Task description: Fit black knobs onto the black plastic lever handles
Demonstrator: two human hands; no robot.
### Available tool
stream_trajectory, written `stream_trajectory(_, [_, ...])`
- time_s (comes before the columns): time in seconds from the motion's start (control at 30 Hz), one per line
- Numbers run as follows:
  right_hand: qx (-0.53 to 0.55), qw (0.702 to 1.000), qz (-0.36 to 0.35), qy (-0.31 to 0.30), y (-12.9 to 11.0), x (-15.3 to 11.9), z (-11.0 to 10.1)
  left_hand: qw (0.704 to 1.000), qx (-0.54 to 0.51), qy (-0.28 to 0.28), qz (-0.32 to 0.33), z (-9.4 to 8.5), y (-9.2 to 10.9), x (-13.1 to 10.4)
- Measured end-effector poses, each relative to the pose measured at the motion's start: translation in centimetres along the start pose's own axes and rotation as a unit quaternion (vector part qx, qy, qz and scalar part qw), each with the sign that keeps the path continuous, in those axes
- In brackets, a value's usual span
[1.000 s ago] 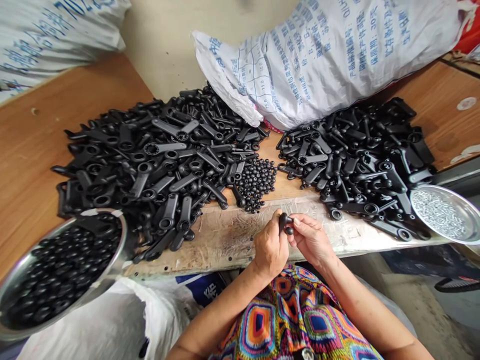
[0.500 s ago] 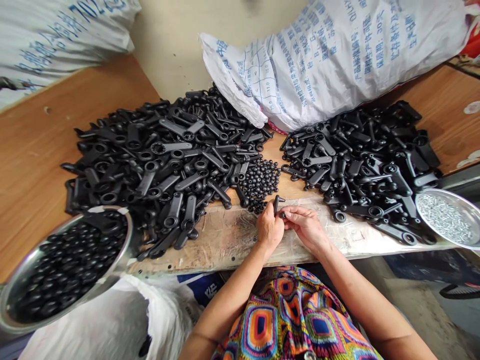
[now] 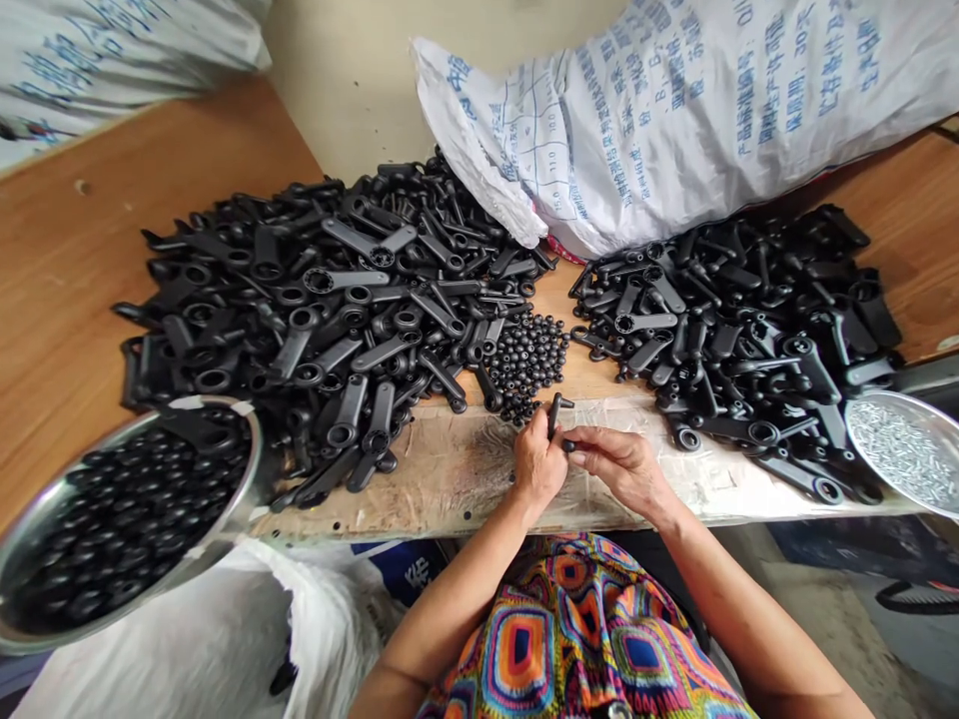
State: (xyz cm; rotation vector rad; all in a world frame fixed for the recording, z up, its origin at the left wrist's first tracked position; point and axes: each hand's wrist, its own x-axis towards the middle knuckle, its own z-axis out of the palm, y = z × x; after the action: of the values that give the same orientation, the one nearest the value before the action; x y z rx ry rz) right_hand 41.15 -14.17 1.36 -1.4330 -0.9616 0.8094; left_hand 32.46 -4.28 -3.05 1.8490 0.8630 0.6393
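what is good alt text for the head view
A bare left hand holds a black lever while the right hand pinches a small black piece. Beyond lie two heaps of black parts, flanked by a bowl of round black pieces and a dish of metal pins.

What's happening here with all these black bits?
Someone's left hand grips a black lever-like part, while the right hand pinches a small black knob close by; whether the two pieces touch isn't clear. Two heaps of black parts, one left and one right, lie on the table, with small black beads piled between them.
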Motion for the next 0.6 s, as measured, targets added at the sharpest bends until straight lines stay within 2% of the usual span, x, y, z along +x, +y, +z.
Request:
stream_trajectory(0.13, [0.001, 1.0, -0.005, 0.021, 0.4, -0.3, 0.4, 0.999, 0.007, 0.014, 0.028, -0.1, 0.1, -0.3])
stream_trajectory(0.27, [0.021, 0.996, 0.015, 0.083, 0.7, -0.5, 1.3, 0.996, 0.023, 0.059, 0.065, -0.1, 0.2, -0.7])
stream_trajectory(0.37, [0.036, 0.994, 0.034, 0.099, 0.5, -0.6, 1.8, 0.99, 0.039, 0.101, 0.086, 0.0, -0.1, -1.0])
stream_trajectory(0.5, [-0.02, 0.996, -0.018, 0.089, -0.3, -1.0, 2.2, 0.981, 0.055, 0.143, 0.115, 0.1, -0.5, -1.3])
stream_trajectory(0.6, [-0.056, 0.993, -0.057, 0.091, -0.4, -1.3, 2.5, 0.98, 0.06, 0.135, 0.133, 0.0, -0.5, -1.4])
